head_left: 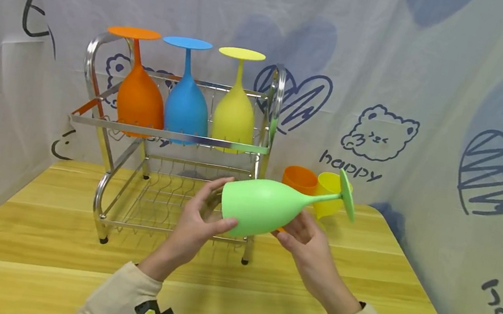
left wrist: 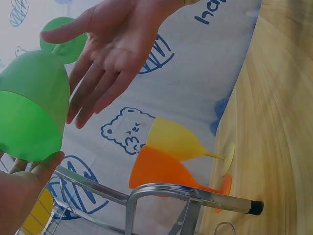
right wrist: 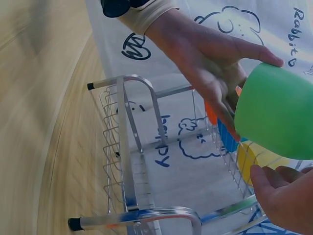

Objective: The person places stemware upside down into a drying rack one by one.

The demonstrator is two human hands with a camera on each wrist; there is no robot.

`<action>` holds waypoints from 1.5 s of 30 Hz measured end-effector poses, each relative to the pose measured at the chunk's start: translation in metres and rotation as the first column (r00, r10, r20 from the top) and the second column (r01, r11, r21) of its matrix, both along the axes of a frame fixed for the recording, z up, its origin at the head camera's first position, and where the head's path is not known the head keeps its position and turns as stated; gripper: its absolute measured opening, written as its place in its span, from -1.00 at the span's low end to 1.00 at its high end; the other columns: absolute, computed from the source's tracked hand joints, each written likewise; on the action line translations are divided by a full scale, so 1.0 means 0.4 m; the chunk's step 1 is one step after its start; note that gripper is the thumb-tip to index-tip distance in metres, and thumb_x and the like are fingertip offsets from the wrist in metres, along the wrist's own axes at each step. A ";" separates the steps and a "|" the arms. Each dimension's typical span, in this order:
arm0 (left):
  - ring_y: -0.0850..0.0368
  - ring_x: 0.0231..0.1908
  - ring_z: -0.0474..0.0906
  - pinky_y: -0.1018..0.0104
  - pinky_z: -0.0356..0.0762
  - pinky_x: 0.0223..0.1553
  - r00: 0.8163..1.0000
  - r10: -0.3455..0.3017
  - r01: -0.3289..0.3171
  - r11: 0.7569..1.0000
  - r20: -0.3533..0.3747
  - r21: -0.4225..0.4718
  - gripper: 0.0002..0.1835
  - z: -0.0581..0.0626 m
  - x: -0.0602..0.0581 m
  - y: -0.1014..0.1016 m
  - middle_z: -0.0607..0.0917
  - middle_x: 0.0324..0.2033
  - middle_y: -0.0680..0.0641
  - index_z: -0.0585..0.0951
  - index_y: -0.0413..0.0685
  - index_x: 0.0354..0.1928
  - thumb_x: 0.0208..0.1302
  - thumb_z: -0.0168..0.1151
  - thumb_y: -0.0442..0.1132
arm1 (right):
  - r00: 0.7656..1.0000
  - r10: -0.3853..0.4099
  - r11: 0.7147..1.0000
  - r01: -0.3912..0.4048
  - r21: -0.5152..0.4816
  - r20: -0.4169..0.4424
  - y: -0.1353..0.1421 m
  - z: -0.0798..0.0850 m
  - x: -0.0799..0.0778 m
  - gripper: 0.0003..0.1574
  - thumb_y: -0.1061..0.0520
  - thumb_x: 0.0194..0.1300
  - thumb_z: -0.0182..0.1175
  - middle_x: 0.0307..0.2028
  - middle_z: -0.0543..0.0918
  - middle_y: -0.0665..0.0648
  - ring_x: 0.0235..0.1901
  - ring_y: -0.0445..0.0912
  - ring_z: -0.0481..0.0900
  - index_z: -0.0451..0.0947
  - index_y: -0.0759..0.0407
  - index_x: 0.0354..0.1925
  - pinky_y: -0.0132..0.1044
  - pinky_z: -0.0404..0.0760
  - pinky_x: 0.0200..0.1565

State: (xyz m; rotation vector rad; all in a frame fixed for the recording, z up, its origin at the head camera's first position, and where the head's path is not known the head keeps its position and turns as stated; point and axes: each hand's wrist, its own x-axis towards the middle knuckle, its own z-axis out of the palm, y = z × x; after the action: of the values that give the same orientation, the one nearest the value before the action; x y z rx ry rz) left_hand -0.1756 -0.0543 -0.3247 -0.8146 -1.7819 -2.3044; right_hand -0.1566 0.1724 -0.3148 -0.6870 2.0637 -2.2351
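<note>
Green plastic goblet (head_left: 263, 208), left hand (head_left: 194, 220) gripping, right hand (head_left: 313, 254) relaxed, part-hides orange plastic goblet (head_left: 300, 179) and yellow plastic goblet (head_left: 329, 183) (upright) near bench's (head_left: 386, 294) far-right corner.

A small tabletop booth: doodle-print cloth (head_left: 371, 61) on three sides of a wood-grain table (head_left: 28, 233).

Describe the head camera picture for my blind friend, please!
A person's left grip holds a green cup sideways, right grip beside it. Behind, a metal rack holds upside-down orange, blue and yellow cups; two more stand on a wooden table.
</note>
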 end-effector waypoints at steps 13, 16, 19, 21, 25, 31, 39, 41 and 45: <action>-0.21 0.25 0.24 0.05 0.50 0.09 0.999 -0.031 0.031 1.000 -0.014 0.000 -0.15 -0.029 -0.010 0.019 0.29 0.27 -0.30 0.19 -0.27 0.40 0.05 0.36 -0.33 | 1.000 0.010 0.996 -0.012 -0.086 -0.014 -0.007 -0.012 -0.015 -0.01 0.06 0.19 0.39 0.24 0.42 0.17 0.20 0.00 0.42 0.10 0.22 0.42 -0.15 0.43 0.21; -0.19 0.30 0.18 0.09 0.41 0.18 0.997 -0.054 0.052 0.998 -0.054 -0.031 -0.09 -0.038 -0.012 0.010 0.23 0.33 -0.32 0.12 -0.25 0.44 0.16 0.37 -0.12 | 1.000 0.000 0.997 -0.001 -0.082 -0.008 -0.005 -0.012 -0.014 -0.05 0.09 0.20 0.38 0.22 0.44 0.16 0.18 0.00 0.43 0.12 0.21 0.41 -0.15 0.44 0.20; -0.16 0.33 0.17 0.13 0.36 0.23 0.988 -0.051 0.039 0.996 -0.144 -0.084 -0.05 -0.045 -0.010 -0.011 0.17 0.37 -0.36 0.04 -0.23 0.47 0.26 0.24 0.14 | 1.000 -0.017 0.997 0.017 -0.069 -0.002 0.000 -0.012 -0.013 -0.09 0.13 0.21 0.36 0.18 0.48 0.14 0.14 0.00 0.46 0.14 0.22 0.39 -0.14 0.45 0.19; -0.12 0.32 0.20 0.14 0.37 0.23 0.975 -0.025 -0.001 0.993 -0.222 -0.117 -0.10 -0.049 -0.006 -0.033 0.17 0.38 -0.37 0.03 -0.25 0.47 0.35 0.11 0.18 | 0.999 -0.043 0.998 0.043 -0.051 0.001 0.005 -0.011 -0.012 -0.12 0.16 0.21 0.35 0.15 0.50 0.12 0.11 -0.01 0.48 0.16 0.24 0.38 -0.14 0.47 0.17; 0.00 0.28 0.29 0.25 0.40 0.21 0.949 0.085 -0.141 0.976 -0.304 -0.168 -0.37 -0.051 0.007 -0.085 0.26 0.35 -0.30 0.12 -0.31 0.44 0.47 -0.02 -0.16 | 0.994 -0.108 0.994 0.108 -0.010 0.006 0.019 -0.011 -0.010 -0.17 0.24 0.19 0.32 0.12 0.52 0.11 0.07 -0.02 0.50 0.19 0.25 0.36 -0.16 0.51 0.11; 0.28 0.22 0.32 0.50 0.36 0.16 0.929 0.282 -0.345 0.894 -0.240 -0.285 -0.45 -0.049 0.039 -0.191 0.32 0.31 -0.25 0.21 -0.32 0.39 0.37 0.00 -0.48 | 0.989 -0.151 0.988 0.150 0.027 0.007 0.033 -0.012 -0.007 -0.17 0.33 0.19 0.27 0.18 0.44 0.20 0.10 0.00 0.48 0.18 0.26 0.37 -0.20 0.54 0.08; 0.52 0.04 0.38 0.69 0.38 0.00 0.820 0.523 -0.570 0.711 -0.232 -0.411 -0.49 -0.056 0.050 -0.383 0.39 0.21 0.10 0.28 -0.15 0.41 0.46 0.02 -0.33 | 0.985 -0.160 0.982 0.166 0.087 -0.066 0.036 -0.012 -0.009 -0.21 0.34 0.18 0.29 0.19 0.43 0.25 0.09 0.01 0.49 0.24 0.28 0.34 -0.23 0.57 0.06; 0.52 0.04 0.37 0.73 0.37 -0.04 0.779 0.586 -0.619 0.660 -0.223 -0.426 -0.48 -0.062 0.041 -0.427 0.38 0.21 0.10 0.29 -0.10 0.42 0.46 0.04 -0.28 | 0.981 -0.168 0.979 0.178 0.103 -0.100 0.037 -0.014 -0.011 -0.23 0.35 0.17 0.30 0.18 0.45 0.24 0.08 0.00 0.49 0.27 0.28 0.32 -0.25 0.57 0.06; 0.34 0.17 0.31 0.78 0.32 -0.05 0.702 0.679 -0.678 0.546 -0.214 -0.492 -0.49 -0.075 0.018 -0.495 0.33 0.30 -0.14 0.26 -0.12 0.43 0.51 -0.05 -0.20 | 0.966 -0.178 0.970 0.205 0.131 -0.188 0.037 -0.023 -0.018 -0.25 0.38 0.13 0.31 0.16 0.49 0.21 0.06 -0.03 0.51 0.31 0.30 0.28 -0.24 0.55 0.07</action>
State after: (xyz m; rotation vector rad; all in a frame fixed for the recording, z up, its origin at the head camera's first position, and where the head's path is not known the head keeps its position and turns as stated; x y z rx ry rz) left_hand -0.1683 -0.2525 -0.3548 -0.0681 -2.2469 -1.2999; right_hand -0.1640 0.1871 -0.3238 -0.7248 2.4518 -2.1513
